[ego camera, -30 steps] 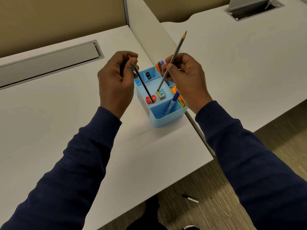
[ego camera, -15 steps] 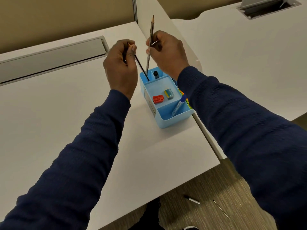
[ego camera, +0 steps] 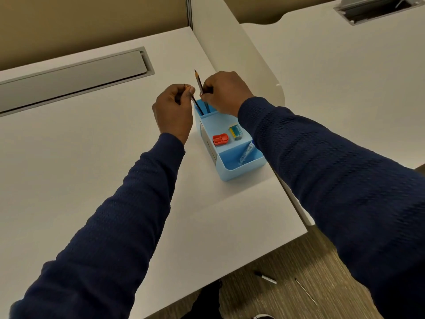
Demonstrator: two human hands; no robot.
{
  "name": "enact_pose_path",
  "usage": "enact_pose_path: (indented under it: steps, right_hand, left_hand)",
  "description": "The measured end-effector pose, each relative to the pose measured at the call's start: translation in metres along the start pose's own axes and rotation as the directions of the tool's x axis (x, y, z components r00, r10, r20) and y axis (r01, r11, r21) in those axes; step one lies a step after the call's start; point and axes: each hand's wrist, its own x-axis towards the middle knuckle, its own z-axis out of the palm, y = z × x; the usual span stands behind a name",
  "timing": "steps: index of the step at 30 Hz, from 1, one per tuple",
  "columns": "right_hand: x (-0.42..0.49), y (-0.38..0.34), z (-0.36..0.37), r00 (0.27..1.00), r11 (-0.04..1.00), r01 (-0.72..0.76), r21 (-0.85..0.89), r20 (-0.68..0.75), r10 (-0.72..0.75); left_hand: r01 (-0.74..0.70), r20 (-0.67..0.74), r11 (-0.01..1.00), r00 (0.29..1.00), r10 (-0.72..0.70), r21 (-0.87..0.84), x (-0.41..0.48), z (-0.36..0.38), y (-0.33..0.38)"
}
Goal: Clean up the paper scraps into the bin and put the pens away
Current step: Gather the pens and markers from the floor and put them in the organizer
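A light blue desk organiser (ego camera: 243,168) stands on the white desk near its right edge. My left hand (ego camera: 172,111) grips a dark pen (ego camera: 197,106) whose lower end reaches into the organiser's far compartment. My right hand (ego camera: 224,93) holds a pencil (ego camera: 199,82), tip up, with its lower end in the same far compartment. In the middle tray lie a red sharpener (ego camera: 220,139) and a small teal and yellow eraser (ego camera: 236,132). A blue marker (ego camera: 246,154) leans in the near compartment. My right arm hides the organiser's right side.
A grey cable hatch (ego camera: 69,77) is set into the desk (ego camera: 69,169) at the far left. A second desk with another hatch (ego camera: 372,8) lies to the right. On the floor below the desk edge lie a pen (ego camera: 264,277) and a thin stick (ego camera: 305,291).
Both hands moved toward the organiser's far end and lowered. The pencil swung from a tilt over the middle tray to nearly upright, and both writing tools now dip into the far compartment.
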Motion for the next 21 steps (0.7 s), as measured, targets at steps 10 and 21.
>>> enact_pose_path:
  steps: [10, 21]
  right_hand:
    - [-0.010, 0.005, -0.005, 1.000, 0.998, 0.000, 0.059, -0.015, 0.001]
    - [-0.049, 0.021, -0.020, 0.975, 0.977, 0.051, 0.208, -0.224, -0.003]
  left_hand:
    - [0.069, 0.016, 0.997, 0.997, -0.069, 0.023, -0.007, 0.001, -0.001]
    - [-0.079, -0.120, 0.992, 0.989, 0.090, 0.098, -0.021, -0.005, 0.016]
